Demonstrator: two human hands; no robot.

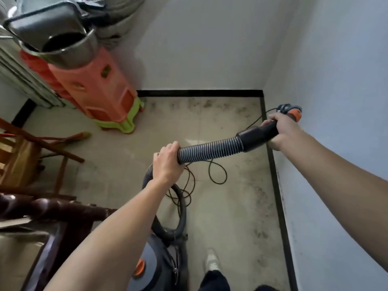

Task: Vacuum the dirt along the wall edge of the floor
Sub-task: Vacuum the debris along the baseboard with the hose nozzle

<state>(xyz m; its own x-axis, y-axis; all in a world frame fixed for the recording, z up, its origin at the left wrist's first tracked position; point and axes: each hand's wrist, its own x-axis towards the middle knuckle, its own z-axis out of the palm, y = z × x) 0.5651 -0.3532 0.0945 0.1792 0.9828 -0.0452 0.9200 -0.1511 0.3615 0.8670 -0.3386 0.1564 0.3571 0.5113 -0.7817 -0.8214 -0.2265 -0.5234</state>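
Beige floor tiles (pixel 231 217) carry dark dirt (pixel 258 196) along the right baseboard (pixel 276 185). Left grip (pixel 168 158) clasps the corrugated vacuum hose (pixel 210 148), supporting its slack. Right grip (pixel 281 131) wraps the rigid hose cuff (pixel 258 133), held above the floor, probably for aiming at that edge.

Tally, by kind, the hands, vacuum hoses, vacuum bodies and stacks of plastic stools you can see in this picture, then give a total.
Hands: 2, the left hand and the right hand
Hoses: 1, the vacuum hose
Vacuum bodies: 1, the vacuum body
Stool stacks: 1, the stack of plastic stools
Total: 5
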